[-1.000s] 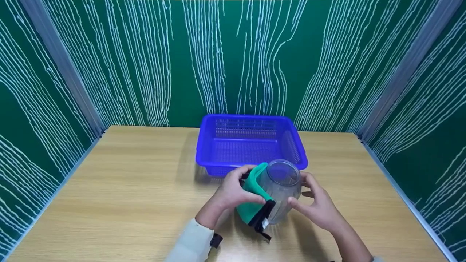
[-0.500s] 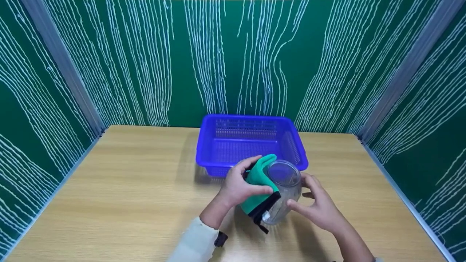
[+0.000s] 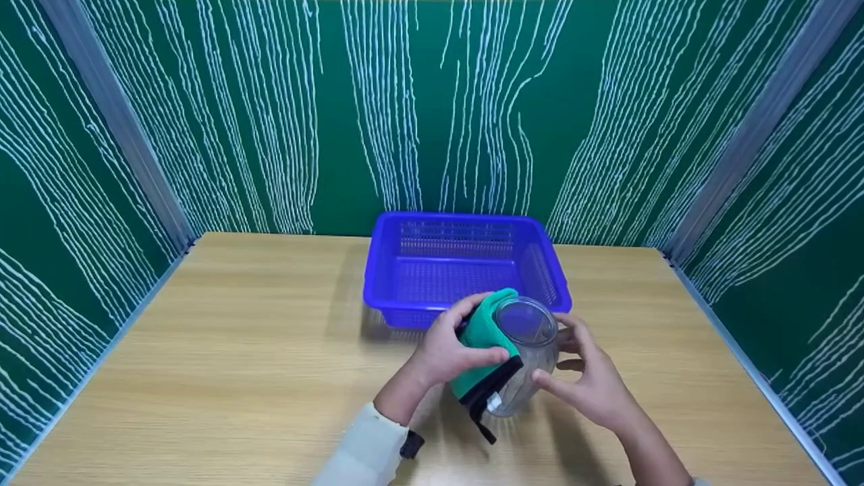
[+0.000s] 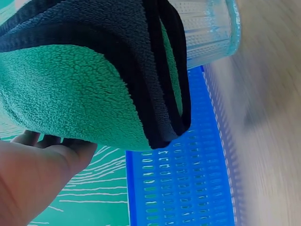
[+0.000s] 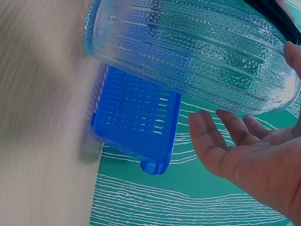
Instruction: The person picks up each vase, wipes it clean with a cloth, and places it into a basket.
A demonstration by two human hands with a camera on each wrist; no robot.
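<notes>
In the head view, my left hand (image 3: pixel 445 347) grips a folded green cloth (image 3: pixel 480 337) with a dark grey reverse and black edging. The cloth lies against the left side of a clear glass jar (image 3: pixel 523 371), its open mouth facing up. My right hand (image 3: pixel 594 385) holds the jar from the right, thumb at the front and fingers round the back. Ribs and small bumps mark the jar's glass (image 5: pixel 164 52) in the right wrist view. The cloth (image 4: pixel 70 94) hides much of the jar in the left wrist view. Whether the jar's base touches the table cannot be told.
A blue plastic basket (image 3: pixel 466 217) with slotted sides stands just behind the hands, near the back wall. Wooden tabletop (image 3: pixel 256 351) extends to both sides. Green panels (image 3: pixel 425 101) with white wavy lines enclose the table at the back and sides.
My left hand has moved up and right along the jar with the cloth, then shifted slightly further right. The right hand and the jar stay nearly in place.
</notes>
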